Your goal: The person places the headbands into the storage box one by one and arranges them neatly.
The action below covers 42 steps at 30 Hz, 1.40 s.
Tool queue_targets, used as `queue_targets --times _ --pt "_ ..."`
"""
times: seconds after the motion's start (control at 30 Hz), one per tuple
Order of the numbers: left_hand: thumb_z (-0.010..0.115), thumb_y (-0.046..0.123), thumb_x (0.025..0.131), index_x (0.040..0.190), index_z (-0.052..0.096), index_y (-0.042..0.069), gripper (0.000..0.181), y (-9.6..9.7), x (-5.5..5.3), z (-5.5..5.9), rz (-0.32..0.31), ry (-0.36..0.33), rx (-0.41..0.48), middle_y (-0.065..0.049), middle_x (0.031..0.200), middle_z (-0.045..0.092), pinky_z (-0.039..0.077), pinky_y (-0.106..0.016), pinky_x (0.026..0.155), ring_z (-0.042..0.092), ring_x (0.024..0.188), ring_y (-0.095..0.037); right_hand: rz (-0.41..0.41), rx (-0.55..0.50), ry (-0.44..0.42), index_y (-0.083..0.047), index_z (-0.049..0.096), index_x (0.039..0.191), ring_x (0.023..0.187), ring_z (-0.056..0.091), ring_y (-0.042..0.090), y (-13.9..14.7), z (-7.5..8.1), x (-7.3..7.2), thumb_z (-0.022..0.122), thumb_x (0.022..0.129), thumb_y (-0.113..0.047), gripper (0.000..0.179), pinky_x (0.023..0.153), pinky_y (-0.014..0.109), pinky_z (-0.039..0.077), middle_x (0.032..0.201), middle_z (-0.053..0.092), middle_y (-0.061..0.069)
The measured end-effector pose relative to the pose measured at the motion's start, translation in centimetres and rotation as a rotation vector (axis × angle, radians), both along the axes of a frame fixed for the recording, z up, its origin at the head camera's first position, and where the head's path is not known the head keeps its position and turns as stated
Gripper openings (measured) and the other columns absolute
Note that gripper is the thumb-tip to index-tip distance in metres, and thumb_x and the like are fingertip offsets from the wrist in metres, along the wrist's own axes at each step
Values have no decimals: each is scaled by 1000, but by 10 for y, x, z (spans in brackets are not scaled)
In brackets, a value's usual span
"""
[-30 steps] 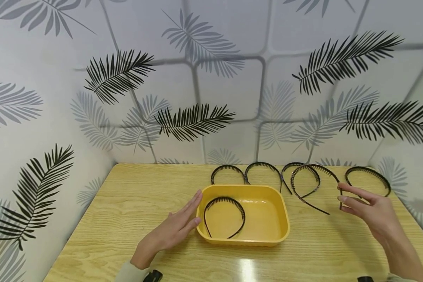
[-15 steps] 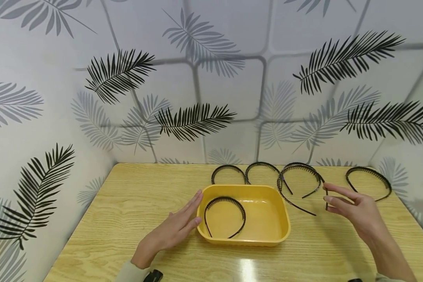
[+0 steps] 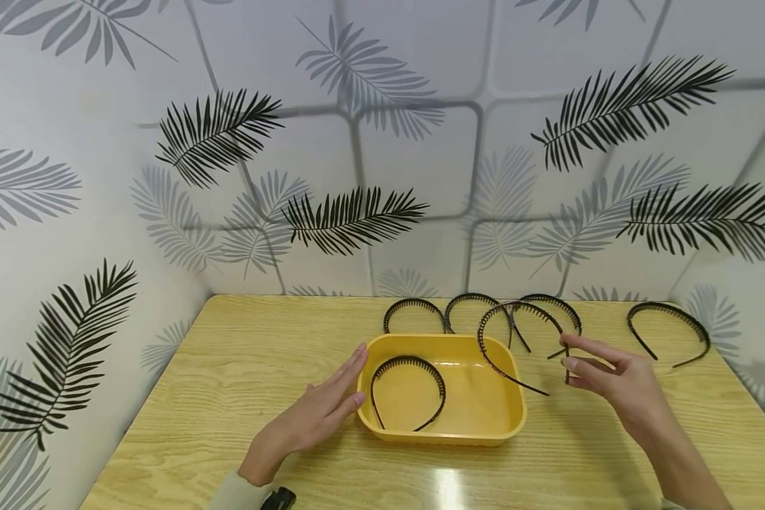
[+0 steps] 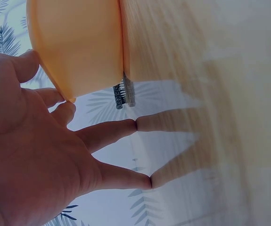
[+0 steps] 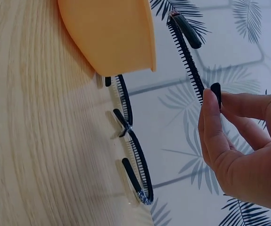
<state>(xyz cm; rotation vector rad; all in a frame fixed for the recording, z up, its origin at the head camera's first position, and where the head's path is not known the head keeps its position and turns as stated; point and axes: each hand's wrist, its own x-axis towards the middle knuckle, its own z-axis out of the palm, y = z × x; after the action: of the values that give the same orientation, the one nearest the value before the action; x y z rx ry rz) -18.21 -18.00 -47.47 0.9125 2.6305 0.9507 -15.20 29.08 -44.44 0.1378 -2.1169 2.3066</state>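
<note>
My right hand (image 3: 618, 375) pinches one end of a black toothed headband (image 3: 489, 360) between thumb and fingers. In the head view its loop overlaps the right end of a yellow plastic tub (image 3: 446, 438); the right wrist view shows the pinched headband (image 5: 186, 54) raised off the table beside the tub (image 5: 109, 37). Another black headband (image 3: 443, 389) lies inside the tub on the left. My left hand (image 3: 312, 414) rests against the tub's left wall, fingers extended. In the left wrist view two fingertips of this hand (image 4: 45, 141) touch the tabletop and others touch the tub (image 4: 78, 47).
Behind the tub, a row of black headbands lies along the table's back edge: one at left (image 3: 414, 301), one beside it (image 3: 474, 296), one behind the held band (image 3: 570, 312), and one at far right (image 3: 666, 306). A leaf-patterned wall (image 3: 421, 269) rises behind the wooden table (image 3: 242, 361).
My right hand has moved left with the headband, bringing its loop from right of the tub to over the tub's right end. The left hand and tub stay in place.
</note>
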Motion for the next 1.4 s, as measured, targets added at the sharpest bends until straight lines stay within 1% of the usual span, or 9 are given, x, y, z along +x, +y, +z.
queue_targets --times 0.3,0.53,0.7,0.8,0.9,1.0,1.1,1.23,1.4 --pt "40 32 113 167 3 21 66 0 -1 1 -14 15 1 1 173 2 17 -89 97 12 155 -24 10 63 -23 -2 65 138 101 73 11 -20 2 2 71 97 -3 41 83 34 60 129 68 -13" --pt "41 31 113 167 3 22 67 1 -2 1 -14 3 -1 6 172 0 17 -89 97 13 155 -25 35 119 -5 5 60 140 97 73 14 -38 3 -2 72 97 -5 46 83 35 60 128 68 -8" --pt "41 30 113 167 3 21 67 1 -3 -1 -15 8 0 3 172 1 16 -90 97 13 155 -26 58 179 -32 6 60 139 97 74 22 -54 3 -5 74 96 -9 48 82 37 61 128 68 -9" --pt "40 31 113 167 3 21 67 1 -3 -1 -15 1 3 2 173 1 15 -90 98 12 155 -25 87 182 -41 8 59 139 95 74 26 -63 3 -7 74 96 -9 49 82 38 61 130 67 -1" --pt "40 32 113 167 3 21 66 2 -2 -1 -5 2 -1 4 172 0 15 -89 98 13 155 -25 109 183 -33 9 59 139 97 73 25 -71 1 -9 74 95 -6 48 81 39 61 133 67 12" --pt "40 33 113 167 4 22 66 2 -1 -1 5 1 -3 5 172 0 14 -89 98 14 155 -26 131 190 -18 10 60 138 100 72 23 -78 -2 -11 72 95 -3 46 79 39 61 138 60 25" --pt "40 33 113 167 4 22 66 3 0 -2 9 3 -9 7 172 -1 14 -89 98 15 154 -27 165 196 -6 11 59 137 100 72 26 -84 -5 -13 71 96 0 44 78 40 62 142 53 33" --pt "39 35 113 167 5 22 66 2 1 -3 17 15 -24 7 172 0 15 -89 98 18 154 -30 195 210 7 13 59 136 98 72 33 -91 -7 -14 69 95 2 43 77 41 62 141 53 35" --pt "40 35 113 167 5 23 66 3 1 -3 25 24 -32 4 172 2 15 -89 98 20 153 -31 218 231 21 13 61 134 96 71 34 -99 -6 -16 70 95 3 41 76 40 62 139 54 36"
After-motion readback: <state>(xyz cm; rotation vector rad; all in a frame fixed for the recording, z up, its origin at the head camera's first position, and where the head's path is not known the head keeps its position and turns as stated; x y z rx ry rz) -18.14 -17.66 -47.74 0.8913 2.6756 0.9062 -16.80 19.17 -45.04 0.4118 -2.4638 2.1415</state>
